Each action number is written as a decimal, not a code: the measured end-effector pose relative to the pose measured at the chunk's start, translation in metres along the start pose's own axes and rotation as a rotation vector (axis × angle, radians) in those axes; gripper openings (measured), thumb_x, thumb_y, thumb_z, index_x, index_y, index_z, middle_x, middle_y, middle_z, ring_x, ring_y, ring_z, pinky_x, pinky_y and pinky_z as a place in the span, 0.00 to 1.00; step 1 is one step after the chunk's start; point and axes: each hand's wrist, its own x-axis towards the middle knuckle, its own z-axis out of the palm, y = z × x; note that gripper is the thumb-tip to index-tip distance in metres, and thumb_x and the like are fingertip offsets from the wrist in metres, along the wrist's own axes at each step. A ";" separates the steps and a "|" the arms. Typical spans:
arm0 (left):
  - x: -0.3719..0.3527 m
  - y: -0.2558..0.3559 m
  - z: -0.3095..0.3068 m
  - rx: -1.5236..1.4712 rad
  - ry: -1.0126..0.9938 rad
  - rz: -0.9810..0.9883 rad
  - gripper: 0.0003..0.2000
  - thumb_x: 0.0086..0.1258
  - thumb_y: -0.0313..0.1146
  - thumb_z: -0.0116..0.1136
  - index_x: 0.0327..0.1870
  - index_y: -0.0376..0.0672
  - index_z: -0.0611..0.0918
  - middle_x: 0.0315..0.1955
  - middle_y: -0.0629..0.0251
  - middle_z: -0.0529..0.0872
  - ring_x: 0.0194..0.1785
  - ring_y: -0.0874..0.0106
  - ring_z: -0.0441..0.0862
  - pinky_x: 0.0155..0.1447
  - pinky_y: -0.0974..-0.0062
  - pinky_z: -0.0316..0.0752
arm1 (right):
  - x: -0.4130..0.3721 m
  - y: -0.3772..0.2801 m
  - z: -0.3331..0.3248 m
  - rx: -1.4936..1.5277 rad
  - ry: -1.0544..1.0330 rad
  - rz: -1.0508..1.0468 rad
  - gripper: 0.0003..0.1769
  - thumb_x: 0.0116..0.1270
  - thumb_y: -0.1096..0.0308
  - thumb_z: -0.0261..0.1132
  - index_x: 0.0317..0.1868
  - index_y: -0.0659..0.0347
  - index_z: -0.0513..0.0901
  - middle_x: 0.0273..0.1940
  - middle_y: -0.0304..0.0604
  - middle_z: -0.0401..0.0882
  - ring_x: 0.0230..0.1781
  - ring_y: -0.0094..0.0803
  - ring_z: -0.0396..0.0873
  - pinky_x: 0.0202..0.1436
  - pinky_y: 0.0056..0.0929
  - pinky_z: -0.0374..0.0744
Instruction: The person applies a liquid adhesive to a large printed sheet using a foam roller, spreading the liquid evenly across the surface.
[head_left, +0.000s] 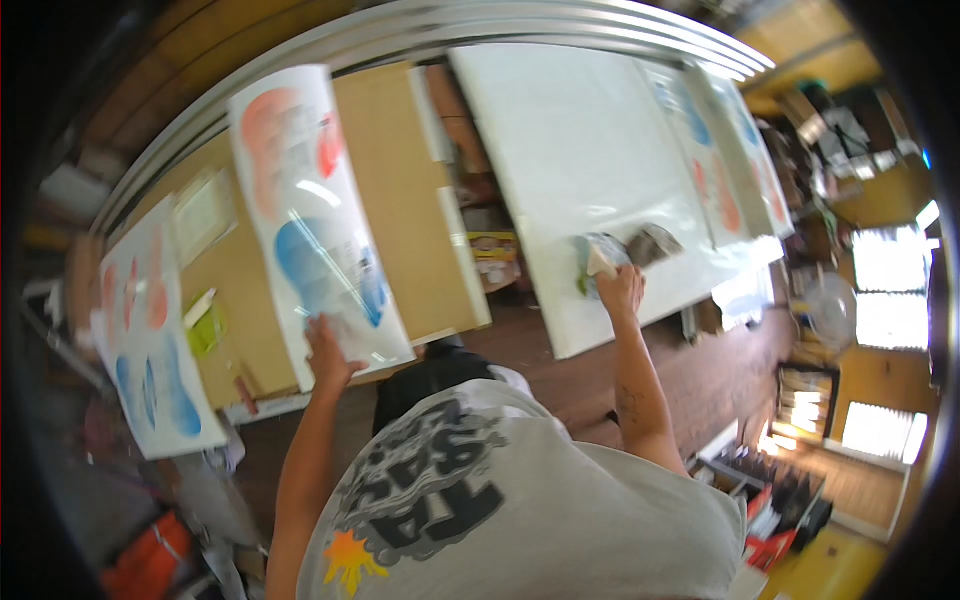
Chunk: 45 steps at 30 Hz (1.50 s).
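My left hand (330, 355) lies with fingers apart on the near end of a long white sheet (300, 200) printed with red and blue blotches. The sheet rests on a tan board (385, 170). Out to the right, my right hand (622, 290) is closed on a crumpled whitish cloth (600, 262) above a white tabletop (590, 140). Some green shows at the cloth's left edge. Beside it sits a small grey-brown object (655, 244), too blurred to name.
Another printed sheet (150, 340) lies at the far left, near a green item (205, 330). More red-and-blue prints (715, 160) lie on the right table. A gap with a yellow box (492, 255) separates the two tables. Pale rails (430, 35) run along the back.
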 end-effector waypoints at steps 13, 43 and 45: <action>-0.003 0.021 -0.020 0.041 -0.075 -0.166 0.72 0.35 0.41 0.86 0.80 0.43 0.42 0.81 0.53 0.43 0.82 0.49 0.45 0.72 0.32 0.57 | -0.034 -0.188 0.057 0.581 -0.050 -0.745 0.27 0.55 0.80 0.63 0.59 0.65 0.77 0.54 0.54 0.78 0.55 0.56 0.78 0.57 0.46 0.79; 0.063 0.034 -0.036 0.132 -0.256 -0.033 0.80 0.29 0.54 0.86 0.80 0.46 0.33 0.79 0.43 0.26 0.80 0.38 0.24 0.72 0.24 0.34 | -0.082 -0.314 0.195 0.106 -0.442 -1.330 0.32 0.65 0.76 0.55 0.71 0.70 0.65 0.76 0.55 0.57 0.79 0.52 0.54 0.79 0.50 0.60; 0.067 0.034 -0.037 0.107 -0.296 -0.051 0.80 0.30 0.54 0.86 0.80 0.46 0.32 0.79 0.42 0.25 0.80 0.38 0.23 0.73 0.25 0.31 | -0.057 -0.333 0.203 0.102 -0.434 -1.358 0.32 0.64 0.78 0.55 0.71 0.69 0.66 0.76 0.53 0.58 0.78 0.50 0.55 0.79 0.48 0.59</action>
